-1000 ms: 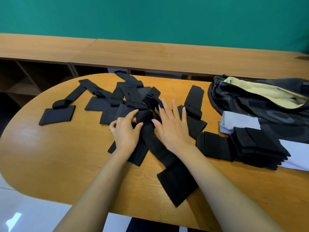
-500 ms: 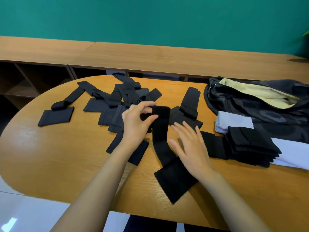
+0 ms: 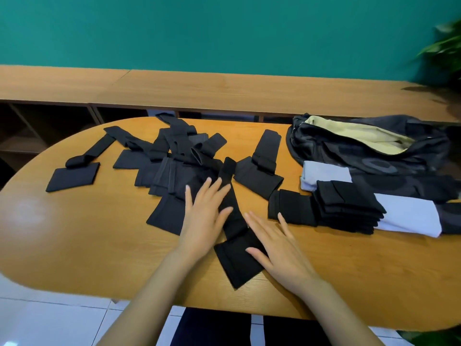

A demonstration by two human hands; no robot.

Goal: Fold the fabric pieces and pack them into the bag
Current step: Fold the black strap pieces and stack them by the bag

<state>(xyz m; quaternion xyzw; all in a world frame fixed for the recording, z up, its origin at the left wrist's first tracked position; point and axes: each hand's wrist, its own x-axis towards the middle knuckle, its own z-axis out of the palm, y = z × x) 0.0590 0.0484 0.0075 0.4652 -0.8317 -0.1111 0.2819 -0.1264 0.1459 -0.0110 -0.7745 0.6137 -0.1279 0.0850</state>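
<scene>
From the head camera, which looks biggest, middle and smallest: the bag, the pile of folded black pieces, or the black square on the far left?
1. bag, by far the largest
2. pile of folded black pieces
3. black square on the far left, the smallest

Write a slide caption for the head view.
Left hand and right hand press a long black fabric strip flat on an oval wooden table near a dark bag.

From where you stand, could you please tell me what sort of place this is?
Probably an office or meeting room: an oval wooden table, a long wooden counter with open cubbies beneath it along a teal wall, and a leafy plant at the right.
</scene>
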